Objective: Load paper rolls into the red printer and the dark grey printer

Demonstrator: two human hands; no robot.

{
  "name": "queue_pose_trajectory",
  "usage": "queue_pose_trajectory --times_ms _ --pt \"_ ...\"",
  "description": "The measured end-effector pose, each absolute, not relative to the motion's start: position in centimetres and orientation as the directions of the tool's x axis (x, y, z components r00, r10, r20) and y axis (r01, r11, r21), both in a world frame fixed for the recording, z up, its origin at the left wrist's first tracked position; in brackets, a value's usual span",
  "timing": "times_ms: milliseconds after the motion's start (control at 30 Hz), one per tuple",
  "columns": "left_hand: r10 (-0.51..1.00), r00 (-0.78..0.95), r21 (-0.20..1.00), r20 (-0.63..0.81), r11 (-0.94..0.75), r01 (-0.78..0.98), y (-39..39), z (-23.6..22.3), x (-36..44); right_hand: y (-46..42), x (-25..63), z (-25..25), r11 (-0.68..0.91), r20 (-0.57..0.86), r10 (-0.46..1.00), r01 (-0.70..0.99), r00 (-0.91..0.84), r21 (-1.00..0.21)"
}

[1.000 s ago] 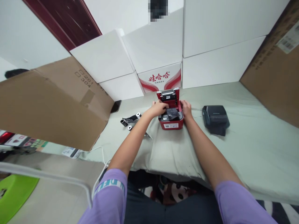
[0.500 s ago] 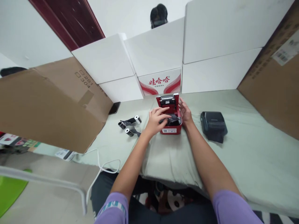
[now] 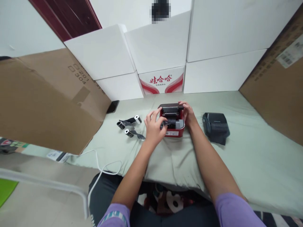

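A small red printer (image 3: pixel 172 133) stands on the cloth in front of me, its dark-topped lid (image 3: pixel 170 106) part-way raised. Inside lies a strip of black paper (image 3: pixel 172 122), which comes out toward the front. My left hand (image 3: pixel 155 127) is at the printer's left side, thumb and finger pinched on the strip's end, another fingertip by the lid's left corner. My right hand (image 3: pixel 188 114) grips the lid's right corner, its fingertips on top and its palm beside the printer's right wall. Part of its thumb is hidden.
Several small rolls with dark strips (image 3: pixel 129 133) lie left of the printer. A closed black printer (image 3: pixel 216 127) with a dark strip sits at the right. A phone (image 3: pixel 113 107) rests by the left cardboard (image 3: pixel 54 104). White boxes (image 3: pixel 163 44) wall the back; a white cable (image 3: pixel 96 157) hangs at the front edge.
The printer's lid has tilted down toward me from nearly upright. My left hand has gone from reaching over the inside to pinching the strip at the left; my right fingers are now on the lid.
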State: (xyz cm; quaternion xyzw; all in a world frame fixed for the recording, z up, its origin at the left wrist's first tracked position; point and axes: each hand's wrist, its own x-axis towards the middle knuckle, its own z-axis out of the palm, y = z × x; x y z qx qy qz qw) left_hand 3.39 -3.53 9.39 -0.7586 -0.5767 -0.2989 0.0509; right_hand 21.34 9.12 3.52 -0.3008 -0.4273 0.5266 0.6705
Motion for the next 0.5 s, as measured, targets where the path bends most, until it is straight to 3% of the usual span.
queue_pose_trajectory --times_ms 367,500 --pt "0.839 0.213 0.265 0.500 -0.383 0.885 -4.8 8.9 2.0 9.0 21.7 4.0 0.133 0.195 0.979 -0.521 -0.066 -0.843" --pt "0.863 0.284 0.282 0.418 -0.420 0.863 -4.4 9.5 2.0 9.0 21.7 3.7 0.060 0.129 0.987 -0.519 -0.097 -0.853"
